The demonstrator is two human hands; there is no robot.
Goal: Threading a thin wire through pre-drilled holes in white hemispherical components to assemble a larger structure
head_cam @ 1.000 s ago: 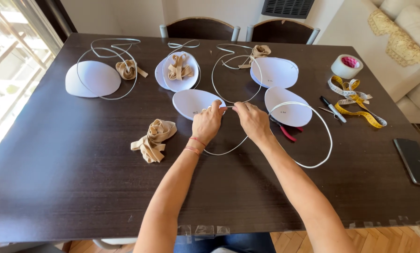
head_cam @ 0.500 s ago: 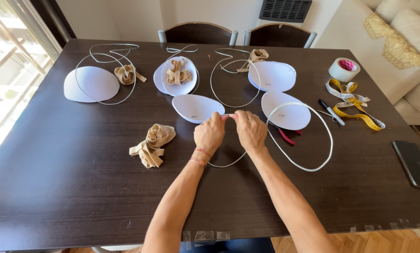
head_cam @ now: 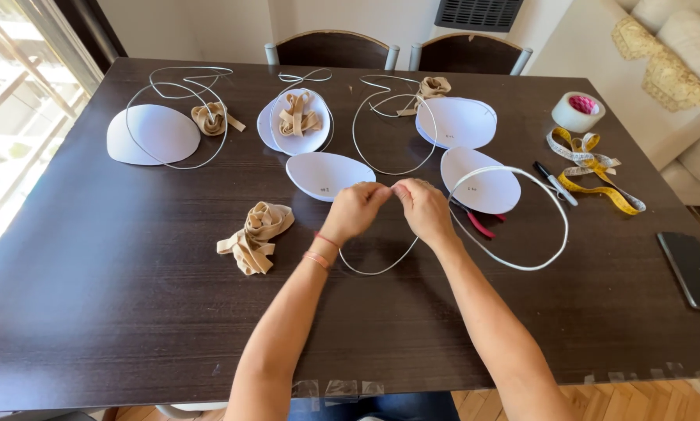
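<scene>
My left hand (head_cam: 352, 209) and my right hand (head_cam: 422, 209) meet fingertip to fingertip over the dark table (head_cam: 116, 312), both pinching a thin white cord (head_cam: 521, 263). The cord hangs in a small loop below the hands and runs in a wide loop to the right, over a white foam cup (head_cam: 482, 189). Another white foam cup (head_cam: 328, 175) lies just beyond my left hand. A bundle of beige elastic (head_cam: 255, 236) rests to the left of my left wrist.
More white cups with cords and beige elastic bundles line the far side (head_cam: 153, 134), (head_cam: 294, 125), (head_cam: 457, 121). At right lie a tape roll (head_cam: 577, 111), a yellow measuring tape (head_cam: 595, 170), a pen (head_cam: 554, 183), red-handled scissors (head_cam: 478, 224) and a dark phone (head_cam: 693, 270). Two chairs (head_cam: 330, 48) stand behind.
My hands have drawn slightly toward me while keeping hold of the cord, and the small loop below them has changed shape a little.
</scene>
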